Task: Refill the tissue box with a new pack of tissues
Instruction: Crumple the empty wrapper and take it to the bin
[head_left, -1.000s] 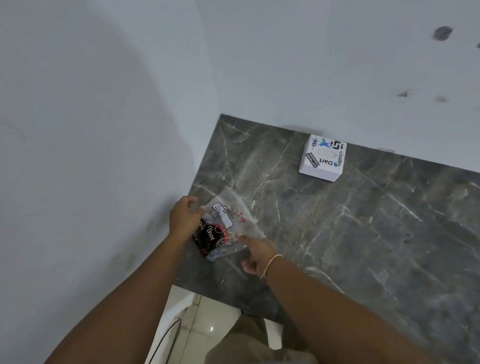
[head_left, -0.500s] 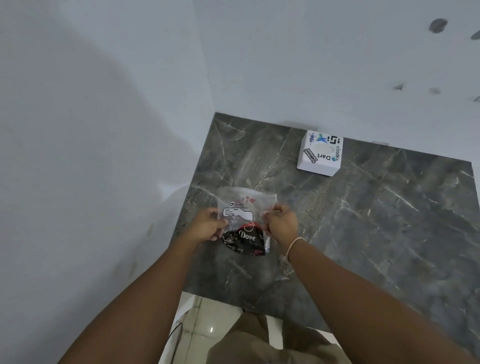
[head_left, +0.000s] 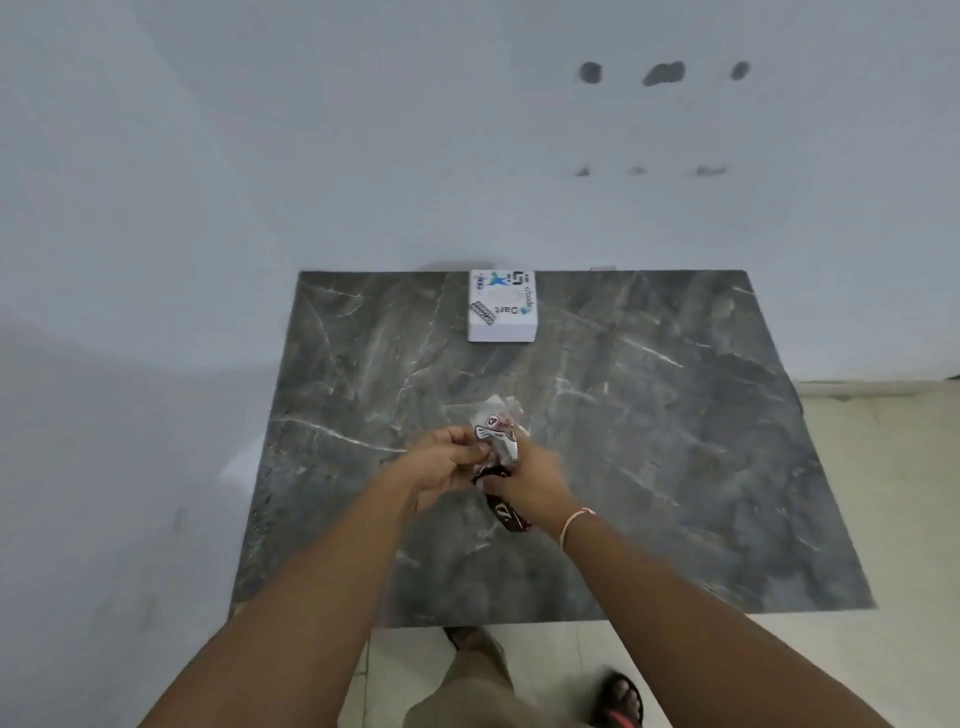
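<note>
A: Both hands, left hand (head_left: 448, 462) and right hand (head_left: 524, 480), pinch the tissue pack (head_left: 500, 441) above the counter (head_left: 649, 441).

B: Risk?

A: Yanking the wrapper could scatter tissues; the tissue box (head_left: 502, 306) sits well apart.

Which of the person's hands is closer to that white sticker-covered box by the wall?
Right, slightly. The right hand sits almost straight below the white box in the picture; the left hand is further to its left. Both hold the plastic pack, far from the box.
</note>
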